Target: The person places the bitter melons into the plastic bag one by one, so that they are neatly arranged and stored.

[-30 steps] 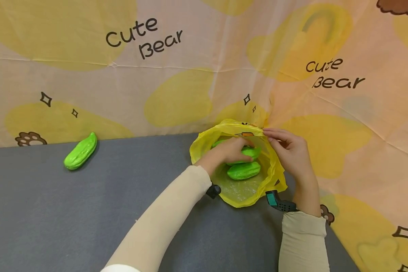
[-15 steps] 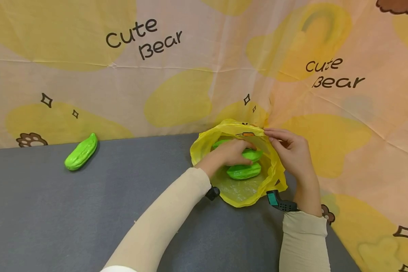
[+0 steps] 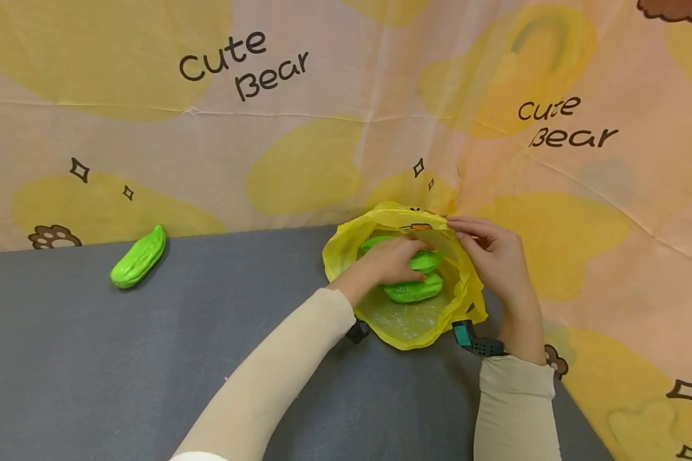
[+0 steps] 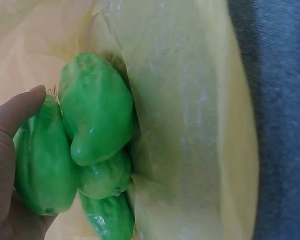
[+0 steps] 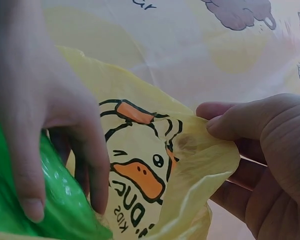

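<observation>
My left hand (image 3: 393, 259) reaches into a yellow plastic bag (image 3: 406, 333) and grips a glossy green bitter melon (image 3: 425, 260). In the left wrist view, the thumb lies on that bitter melon (image 4: 45, 160) and the other fingers are mostly hidden behind it. Several more bitter melons (image 4: 97, 112) lie against it inside the bag, one of them (image 3: 413, 289) just nearer in the head view. My right hand (image 3: 498, 259) pinches the bag's upper right rim between thumb and fingers, keeping the mouth wide. A duck print (image 5: 140, 170) shows on the bag.
Another green bitter melon (image 3: 138, 257) lies far left on the dark grey table (image 3: 121, 371), close to the back. A printed cloth (image 3: 305, 166) stands as a wall behind the table and along its right side, right behind the bag.
Inside the bag, the left hand and the bitter melon it holds have shifted only slightly. The right hand keeps its pinch on the rim and has hardly moved.
</observation>
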`<state>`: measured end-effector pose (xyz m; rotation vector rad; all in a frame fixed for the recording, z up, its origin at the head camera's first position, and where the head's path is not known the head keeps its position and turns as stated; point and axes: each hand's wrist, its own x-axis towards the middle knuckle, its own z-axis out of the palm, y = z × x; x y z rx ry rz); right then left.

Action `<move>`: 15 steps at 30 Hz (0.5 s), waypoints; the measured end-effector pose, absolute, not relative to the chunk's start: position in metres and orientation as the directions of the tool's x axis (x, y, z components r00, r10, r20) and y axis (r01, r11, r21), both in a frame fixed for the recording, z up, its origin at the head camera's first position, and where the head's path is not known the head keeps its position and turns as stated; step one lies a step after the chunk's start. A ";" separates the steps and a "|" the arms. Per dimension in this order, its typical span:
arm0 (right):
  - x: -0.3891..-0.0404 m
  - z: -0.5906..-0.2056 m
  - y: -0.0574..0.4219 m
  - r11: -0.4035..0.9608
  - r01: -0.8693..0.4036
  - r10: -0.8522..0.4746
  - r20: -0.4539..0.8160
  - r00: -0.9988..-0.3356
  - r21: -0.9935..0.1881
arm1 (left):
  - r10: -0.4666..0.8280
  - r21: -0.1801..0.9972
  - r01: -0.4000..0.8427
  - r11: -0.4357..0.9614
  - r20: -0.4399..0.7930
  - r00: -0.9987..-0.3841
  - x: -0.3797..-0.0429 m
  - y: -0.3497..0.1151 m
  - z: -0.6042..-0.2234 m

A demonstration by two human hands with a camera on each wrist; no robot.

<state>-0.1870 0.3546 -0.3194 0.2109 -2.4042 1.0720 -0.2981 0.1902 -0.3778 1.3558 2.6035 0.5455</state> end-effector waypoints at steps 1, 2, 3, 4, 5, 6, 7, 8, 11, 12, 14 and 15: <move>-0.187 -0.319 0.354 0.676 -0.330 0.060 0.496 -0.866 -0.659 | 0.813 0.385 0.758 0.526 0.034 -0.581 -0.298 0.189 -0.378; -0.186 -0.318 0.354 0.671 -0.331 0.063 0.495 -0.866 -0.663 | 0.810 0.386 0.757 0.527 0.040 -0.585 -0.297 0.187 -0.378; -0.186 -0.318 0.355 0.670 -0.330 0.065 0.496 -0.866 -0.665 | 0.809 0.386 0.757 0.527 0.047 -0.586 -0.297 0.185 -0.379; -0.186 -0.317 0.355 0.671 -0.332 0.066 0.498 -0.865 -0.664 | 0.807 0.386 0.758 0.526 0.054 -0.588 -0.297 0.183 -0.379; -0.186 -0.317 0.356 0.671 -0.332 0.067 0.500 -0.863 -0.663 | 0.806 0.387 0.759 0.523 0.063 -0.588 -0.296 0.181 -0.379; -0.186 -0.318 0.357 0.673 -0.331 0.069 0.501 -0.862 -0.662 | 0.806 0.389 0.761 0.519 0.071 -0.587 -0.295 0.179 -0.378; -0.186 -0.317 0.358 0.675 -0.331 0.070 0.503 -0.861 -0.660 | 0.807 0.390 0.763 0.515 0.080 -0.586 -0.294 0.176 -0.377; -0.186 -0.317 0.358 0.677 -0.330 0.071 0.505 -0.860 -0.658 | 0.807 0.392 0.765 0.511 0.088 -0.584 -0.293 0.173 -0.377; -0.186 -0.318 0.359 0.682 -0.324 0.076 0.505 -0.860 -0.655 | 0.803 0.410 0.761 0.503 0.103 -0.587 -0.289 0.162 -0.371; -0.186 -0.318 0.359 0.686 -0.321 0.077 0.504 -0.860 -0.653 | 0.798 0.421 0.755 0.502 0.111 -0.592 -0.288 0.158 -0.368; -0.185 -0.318 0.359 0.688 -0.318 0.079 0.503 -0.861 -0.652 | 0.784 0.450 0.739 0.501 0.125 -0.608 -0.285 0.149 -0.362; -0.185 -0.319 0.359 0.689 -0.316 0.081 0.502 -0.861 -0.652 | 0.778 0.467 0.731 0.498 0.133 -0.615 -0.283 0.144 -0.359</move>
